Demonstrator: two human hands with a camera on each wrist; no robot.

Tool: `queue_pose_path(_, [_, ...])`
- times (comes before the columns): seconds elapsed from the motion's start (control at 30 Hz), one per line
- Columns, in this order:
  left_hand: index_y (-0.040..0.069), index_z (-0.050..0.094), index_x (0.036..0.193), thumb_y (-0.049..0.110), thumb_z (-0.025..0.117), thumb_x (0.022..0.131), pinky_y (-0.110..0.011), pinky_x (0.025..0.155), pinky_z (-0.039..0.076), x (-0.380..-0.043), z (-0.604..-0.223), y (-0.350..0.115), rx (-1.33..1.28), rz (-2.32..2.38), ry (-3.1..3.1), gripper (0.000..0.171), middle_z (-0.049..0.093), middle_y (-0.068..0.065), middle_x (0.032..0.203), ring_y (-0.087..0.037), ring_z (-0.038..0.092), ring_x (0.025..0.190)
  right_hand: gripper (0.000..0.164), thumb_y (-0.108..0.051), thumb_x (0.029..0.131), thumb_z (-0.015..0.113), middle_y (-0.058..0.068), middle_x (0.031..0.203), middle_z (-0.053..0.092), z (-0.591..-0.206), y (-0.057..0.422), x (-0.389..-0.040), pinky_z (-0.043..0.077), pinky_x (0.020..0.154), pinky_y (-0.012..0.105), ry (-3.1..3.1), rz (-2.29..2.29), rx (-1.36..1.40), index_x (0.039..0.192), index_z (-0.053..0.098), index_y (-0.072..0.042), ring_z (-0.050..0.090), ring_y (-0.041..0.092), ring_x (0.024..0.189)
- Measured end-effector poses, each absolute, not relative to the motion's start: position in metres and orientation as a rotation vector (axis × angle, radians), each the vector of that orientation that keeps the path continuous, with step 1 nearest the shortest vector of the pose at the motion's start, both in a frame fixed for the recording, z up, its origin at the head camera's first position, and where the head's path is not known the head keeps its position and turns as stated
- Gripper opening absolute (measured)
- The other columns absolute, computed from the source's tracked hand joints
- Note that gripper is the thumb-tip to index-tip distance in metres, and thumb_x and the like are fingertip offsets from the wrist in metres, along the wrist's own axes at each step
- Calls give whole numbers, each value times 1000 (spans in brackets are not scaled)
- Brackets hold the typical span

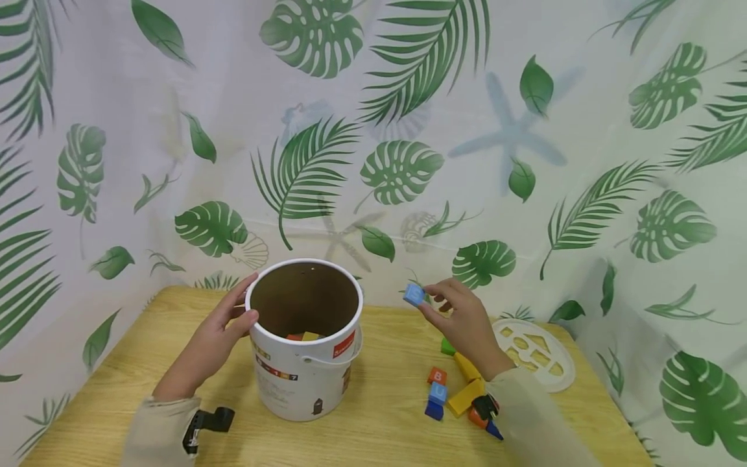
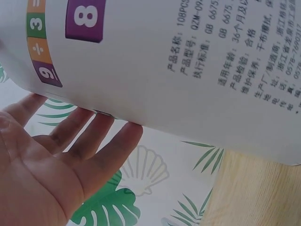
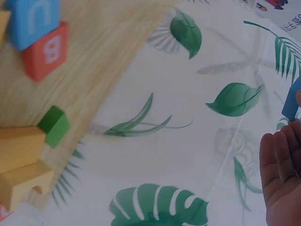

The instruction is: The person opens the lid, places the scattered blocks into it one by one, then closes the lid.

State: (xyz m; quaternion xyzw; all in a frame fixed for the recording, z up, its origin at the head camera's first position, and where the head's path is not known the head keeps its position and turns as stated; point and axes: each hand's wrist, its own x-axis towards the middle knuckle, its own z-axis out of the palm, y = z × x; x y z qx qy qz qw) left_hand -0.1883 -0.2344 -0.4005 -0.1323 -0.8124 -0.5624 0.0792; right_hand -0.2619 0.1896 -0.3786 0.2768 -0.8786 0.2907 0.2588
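A white bucket (image 1: pixel 297 389) with printed pictures stands on the table, a few coloured blocks (image 1: pixel 309 336) showing low inside it. Against its left side rests my left hand (image 1: pixel 218 324), thumb near the rim; the left wrist view shows that hand's fingers (image 2: pixel 115 146) straight along the printed wall. My right hand (image 1: pixel 461 318) pinches a blue letter block (image 1: pixel 414 294) between thumb and fingertips, raised to the right of the bucket. In the right wrist view the same blue block (image 3: pixel 291 101) is partly cut off at the edge.
Below my right forearm lie loose blocks: a red B block (image 1: pixel 437 375), a blue U block (image 1: pixel 438 393), yellow pieces (image 1: pixel 465 397) and a green one (image 1: pixel 447 347). A white disc with cut-out shapes (image 1: pixel 563 366) lies at the right. A leaf-patterned cloth (image 1: pixel 408 97) hangs behind the table.
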Motion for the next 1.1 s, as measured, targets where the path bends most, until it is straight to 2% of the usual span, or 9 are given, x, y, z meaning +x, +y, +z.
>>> queue_pose_path(0.2, [32, 26, 165, 25, 53, 108, -61, 100, 49, -190, -401, -234, -398, -1700, -2427, 63, 44, -23, 153, -42, 49, 134, 26, -13, 90, 81, 4, 106, 66, -364, 165, -264, 60, 75, 36, -2319, 897, 807, 115, 75, -8, 65, 23, 91])
queue_pose_path(0.5, [30, 24, 166, 27, 51, 109, -63, 103, 46, -190, -401, -229, -401, -1706, -2439, 63, 41, -23, 155, -43, 47, 136, 23, -9, 90, 80, 8, 104, 67, -356, 125, -268, 61, 78, 39, -2176, 1254, 908, 113, 77, -7, 65, 28, 94])
queue_pose_path(0.7, [30, 22, 166, 28, 49, 110, -65, 104, 45, -191, -400, -229, -409, -1696, -2446, 63, 38, -22, 157, -44, 45, 137, 22, -3, 90, 79, 13, 106, 67, -346, 93, -263, 60, 86, 35, -2107, 1396, 1063, 111, 75, -3, 67, 24, 97])
queue_pose_path(0.83, [29, 21, 166, 29, 49, 110, -65, 105, 44, -190, -399, -230, -394, -1701, -2450, 63, 39, -24, 157, -45, 45, 137, 21, -4, 90, 79, 9, 107, 67, -341, 69, -258, 59, 88, 31, -2146, 1431, 1133, 111, 74, -2, 68, 20, 97])
queue_pose_path(1.1, [29, 20, 166, 30, 49, 109, -65, 106, 43, -188, -398, -228, -390, -1711, -2453, 64, 37, -24, 157, -45, 44, 137, 19, -11, 91, 79, 3, 103, 67, -343, 41, -251, 58, 85, 27, -2328, 1441, 1089, 109, 76, -6, 66, 11, 94])
